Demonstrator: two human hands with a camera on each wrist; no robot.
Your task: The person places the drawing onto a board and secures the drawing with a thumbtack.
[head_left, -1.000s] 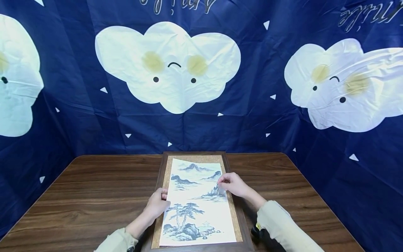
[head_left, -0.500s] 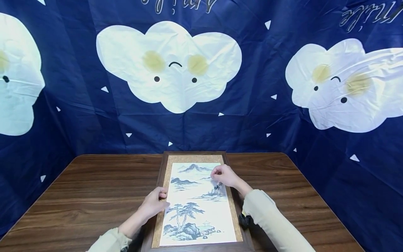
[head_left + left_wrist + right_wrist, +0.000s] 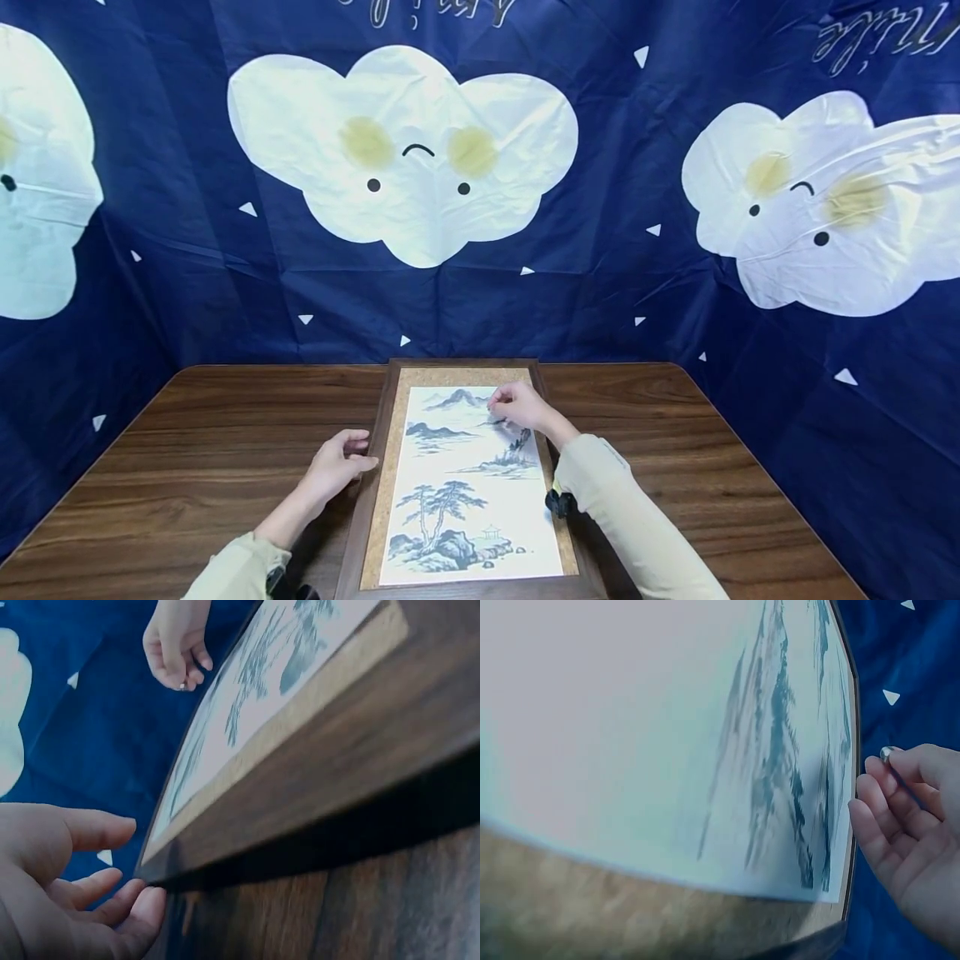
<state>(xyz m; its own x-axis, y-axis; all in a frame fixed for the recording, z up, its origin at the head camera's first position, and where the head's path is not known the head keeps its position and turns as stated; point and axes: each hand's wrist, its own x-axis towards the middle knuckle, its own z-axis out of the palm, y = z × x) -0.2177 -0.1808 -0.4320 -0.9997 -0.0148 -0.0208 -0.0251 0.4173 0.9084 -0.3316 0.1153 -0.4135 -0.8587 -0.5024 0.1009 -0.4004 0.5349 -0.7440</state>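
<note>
A sheet printed with a blue-grey landscape painting (image 3: 442, 450) lies on a cork board (image 3: 465, 377) with a dark wooden frame (image 3: 378, 467). Over the upper right of the sheet, my right hand (image 3: 521, 407) pinches a small shiny silver thumbtack (image 3: 886, 754) between thumb and index finger, its round head showing in the right wrist view. My left hand (image 3: 337, 467) is off the sheet, just left of the frame's left side. In the left wrist view its thumb and fingers stand apart, loosely bent, with nothing between them.
A brown wood-grain table (image 3: 247, 433) carries the board. Behind and on both sides hangs a dark blue curtain (image 3: 337, 300) with white clouds and small triangles. A black wrist device (image 3: 561, 502) under the right sleeve hangs over the board's right side.
My left hand has let go of the sheet's left edge and drawn left. My right hand has moved up and left over the sheet, whose raised top edge now lies flat.
</note>
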